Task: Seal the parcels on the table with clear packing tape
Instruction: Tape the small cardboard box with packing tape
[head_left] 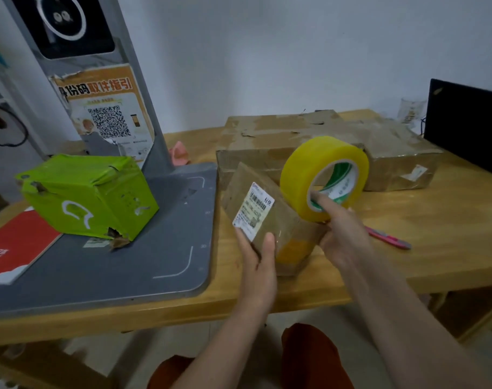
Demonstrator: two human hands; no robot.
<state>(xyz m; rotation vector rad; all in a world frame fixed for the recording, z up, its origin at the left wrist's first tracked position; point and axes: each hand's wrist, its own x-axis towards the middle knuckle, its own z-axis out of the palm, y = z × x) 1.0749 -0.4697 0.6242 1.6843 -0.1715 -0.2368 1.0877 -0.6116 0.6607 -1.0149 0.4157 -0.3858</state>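
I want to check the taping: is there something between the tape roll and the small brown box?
Nothing visible. The tape roll, held by the right hand, rests directly against the small brown box, which the left hand steadies.

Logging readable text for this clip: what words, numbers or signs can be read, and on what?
"份码取件指引": orange poster on the grey stand.
QR code: same poster; fine print unreadable.
"标快": shipping label on the small parcel; barcode digits blurred.
Tape roll core print: unreadable.
Red booklet logo: unreadable.
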